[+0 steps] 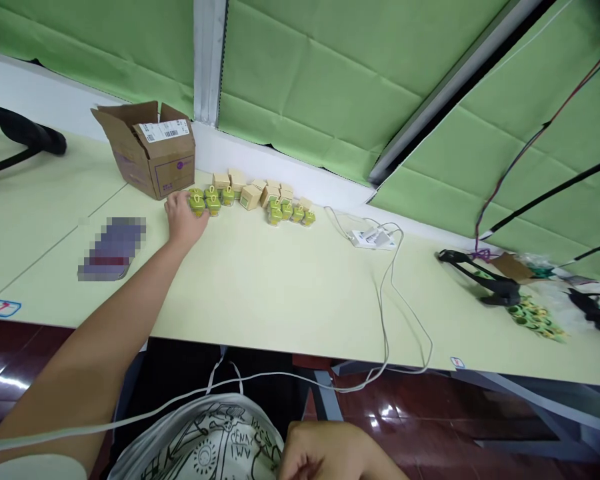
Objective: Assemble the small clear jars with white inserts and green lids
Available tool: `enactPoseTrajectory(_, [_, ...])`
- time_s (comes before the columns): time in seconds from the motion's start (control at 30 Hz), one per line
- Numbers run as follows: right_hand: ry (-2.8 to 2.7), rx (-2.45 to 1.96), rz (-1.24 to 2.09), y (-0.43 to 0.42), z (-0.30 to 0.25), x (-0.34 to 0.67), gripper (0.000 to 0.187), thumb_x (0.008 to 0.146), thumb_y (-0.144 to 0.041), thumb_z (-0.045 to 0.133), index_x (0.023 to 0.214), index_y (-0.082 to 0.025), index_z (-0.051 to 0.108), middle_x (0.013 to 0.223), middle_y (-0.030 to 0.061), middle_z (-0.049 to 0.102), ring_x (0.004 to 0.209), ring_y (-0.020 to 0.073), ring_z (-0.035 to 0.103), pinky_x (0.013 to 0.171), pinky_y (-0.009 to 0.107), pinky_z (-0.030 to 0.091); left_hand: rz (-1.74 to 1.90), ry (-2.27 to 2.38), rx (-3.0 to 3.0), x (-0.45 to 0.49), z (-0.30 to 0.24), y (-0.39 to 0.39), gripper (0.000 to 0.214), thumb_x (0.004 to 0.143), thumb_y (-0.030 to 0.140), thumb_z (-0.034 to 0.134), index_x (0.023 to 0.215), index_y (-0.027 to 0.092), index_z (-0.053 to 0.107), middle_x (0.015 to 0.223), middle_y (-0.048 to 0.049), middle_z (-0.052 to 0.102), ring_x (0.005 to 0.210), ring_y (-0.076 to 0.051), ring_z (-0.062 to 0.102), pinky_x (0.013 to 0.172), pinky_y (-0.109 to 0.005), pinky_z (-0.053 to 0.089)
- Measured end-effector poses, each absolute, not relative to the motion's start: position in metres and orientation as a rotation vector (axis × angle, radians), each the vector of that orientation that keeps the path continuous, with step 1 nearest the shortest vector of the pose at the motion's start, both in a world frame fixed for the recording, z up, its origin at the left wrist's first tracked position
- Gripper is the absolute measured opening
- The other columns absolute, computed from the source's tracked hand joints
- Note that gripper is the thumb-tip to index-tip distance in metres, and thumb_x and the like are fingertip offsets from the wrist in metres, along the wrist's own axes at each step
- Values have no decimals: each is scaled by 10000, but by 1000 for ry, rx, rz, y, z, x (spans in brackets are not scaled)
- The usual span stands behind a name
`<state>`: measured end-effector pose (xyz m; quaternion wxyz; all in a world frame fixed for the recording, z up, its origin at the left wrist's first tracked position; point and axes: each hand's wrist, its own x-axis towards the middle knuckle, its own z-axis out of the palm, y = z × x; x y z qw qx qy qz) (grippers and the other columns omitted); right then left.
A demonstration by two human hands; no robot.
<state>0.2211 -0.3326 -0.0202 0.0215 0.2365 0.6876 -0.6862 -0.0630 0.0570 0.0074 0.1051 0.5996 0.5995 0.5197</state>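
At the back of the table, my left hand (184, 217) curls around the left end of a cluster of small green-and-clear containers (212, 200) with loops on top. Its thumb and fingers lie against the leftmost container (197, 203). Small tan boxes (251, 196) stand beside and behind the cluster. To the right sits a second group of the green containers (287, 212). Low in the view, my right hand (313, 453) is curled closed near my lap, cut off by the frame edge; what it holds, if anything, is hidden.
A cardboard box (173, 167) with raised flaps stands behind my left hand. A blurred-out phone-like object (111, 250) lies nearby. A power strip (373, 237) has a white cable (383, 320) hanging over the front edge. Black stands (485, 280) and green pieces (537, 319) lie right.
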Motion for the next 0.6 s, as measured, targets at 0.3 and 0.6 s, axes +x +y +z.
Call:
enactPoseTrajectory(0.3, [2341,1804,-2083,-243,83,238,478,969,-567,727,703,-171,689,688,19,672,658,121,627,678,264,492,1326,1753,1795,-75,-9,76,531,809,335,832,1250,157,595,1309,-97,585,1299,-295,494,1153,-471,357])
enactPoseTrajectory(0.6, [2792,2387,-1817,-79,56,191,476,900,-672,692,751,-229,606,588,-58,514,544,121,520,598,274,470,1299,1808,1713,-72,1,63,528,713,342,851,1125,262,531,1136,-61,709,1074,-273,667,869,-394,492])
